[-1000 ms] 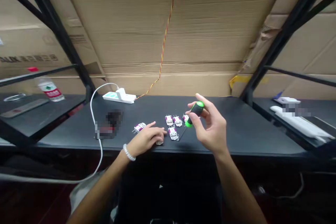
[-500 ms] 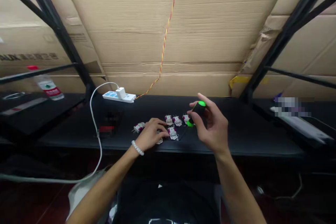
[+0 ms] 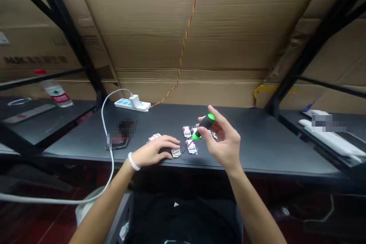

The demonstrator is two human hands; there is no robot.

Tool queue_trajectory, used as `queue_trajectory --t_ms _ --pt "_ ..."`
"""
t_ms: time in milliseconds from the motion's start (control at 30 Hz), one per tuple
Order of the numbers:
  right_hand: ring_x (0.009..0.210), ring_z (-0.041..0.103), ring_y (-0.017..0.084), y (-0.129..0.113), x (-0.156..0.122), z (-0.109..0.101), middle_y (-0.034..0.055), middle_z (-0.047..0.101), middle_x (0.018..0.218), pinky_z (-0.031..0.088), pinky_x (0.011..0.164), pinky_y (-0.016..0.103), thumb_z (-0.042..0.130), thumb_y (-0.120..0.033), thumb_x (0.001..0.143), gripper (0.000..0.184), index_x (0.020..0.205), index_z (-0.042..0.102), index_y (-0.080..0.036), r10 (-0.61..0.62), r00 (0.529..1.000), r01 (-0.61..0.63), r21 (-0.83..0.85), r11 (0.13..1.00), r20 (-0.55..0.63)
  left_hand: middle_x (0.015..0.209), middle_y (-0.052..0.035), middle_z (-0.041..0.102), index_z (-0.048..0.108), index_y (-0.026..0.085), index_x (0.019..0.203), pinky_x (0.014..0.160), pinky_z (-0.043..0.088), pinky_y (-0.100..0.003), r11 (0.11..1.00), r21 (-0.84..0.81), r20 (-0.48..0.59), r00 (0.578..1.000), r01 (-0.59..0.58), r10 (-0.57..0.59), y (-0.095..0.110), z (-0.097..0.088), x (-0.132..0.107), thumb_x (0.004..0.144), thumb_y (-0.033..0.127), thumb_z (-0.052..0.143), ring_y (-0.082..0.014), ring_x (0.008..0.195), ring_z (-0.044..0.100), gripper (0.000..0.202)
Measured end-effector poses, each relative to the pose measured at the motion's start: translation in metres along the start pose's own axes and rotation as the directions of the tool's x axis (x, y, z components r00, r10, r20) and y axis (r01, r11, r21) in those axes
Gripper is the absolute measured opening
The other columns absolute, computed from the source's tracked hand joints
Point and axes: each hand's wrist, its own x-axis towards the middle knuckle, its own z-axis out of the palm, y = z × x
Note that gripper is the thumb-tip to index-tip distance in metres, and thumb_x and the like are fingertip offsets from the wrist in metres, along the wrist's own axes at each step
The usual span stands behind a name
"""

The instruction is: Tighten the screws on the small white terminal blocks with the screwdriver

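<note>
My right hand (image 3: 224, 139) grips a screwdriver (image 3: 206, 122) with a black and green handle, its thin shaft slanting down to the left. The tip is near a small white module (image 3: 175, 152) close to the table's front edge. Thumb and fingers of my left hand (image 3: 157, 150) close on that module, hiding part of it. Just right of it lies a white and purple module (image 3: 191, 146); another module (image 3: 187, 131) sits behind. More are partly covered by the screwdriver and my right hand. One module (image 3: 154, 136) lies behind my left hand.
A white power strip (image 3: 126, 103) with a plugged-in charger (image 3: 134, 101) stands at the back left. Its white cable (image 3: 103, 122) hangs over the table's front edge. A partly blurred dark object (image 3: 121, 143) lies left of my hands. Black rack posts (image 3: 94, 80) flank the table.
The screwdriver has come left and tilted, its shaft now pointing toward the module at my left hand. My left hand has shifted slightly, showing more of that module. The view has moved a little.
</note>
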Motion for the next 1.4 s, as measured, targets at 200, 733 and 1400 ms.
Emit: queue_trajectory --t_ms 200,733,1400 --pt "0.095 0.083 0.024 0.005 -0.003 0.020 0.0065 0.081 0.119 0.070 0.094 0.043 0.077 -0.029 0.094 0.060 0.152 0.060 -0.031 0.000 0.998 0.001 -0.010 1.000 0.063 0.132 -0.0105 0.076 0.080 0.025 0.120 0.114 0.052 -0.042 0.998 -0.043 -0.063 0.997 -0.036 0.033 -0.004 0.008 0.005 0.100 0.034 0.072 -0.0257 0.128 0.069 0.024" --pt "0.093 0.081 0.022 0.000 -0.002 0.030 0.0051 0.081 0.115 0.071 0.087 0.040 0.079 -0.028 0.093 0.056 0.146 0.064 -0.034 -0.061 0.989 0.073 -0.083 0.994 0.136 0.125 -0.0097 0.080 0.083 0.025 0.116 0.110 0.053 -0.040 0.999 0.024 -0.082 0.996 -0.038 0.040 -0.007 0.009 0.005 0.100 0.035 0.072 -0.0252 0.119 0.073 0.022" --pt "0.104 0.079 0.021 -0.019 0.010 0.030 0.0088 0.077 0.126 0.066 0.094 0.038 0.063 -0.012 0.098 0.053 0.148 0.056 -0.028 -0.238 0.893 0.275 -0.044 0.960 0.381 0.121 -0.0102 0.080 0.085 0.021 0.108 0.105 0.055 -0.034 0.998 -0.035 -0.103 0.993 -0.060 0.056 -0.012 0.011 0.006 0.096 0.025 0.077 -0.0232 0.113 0.075 0.015"
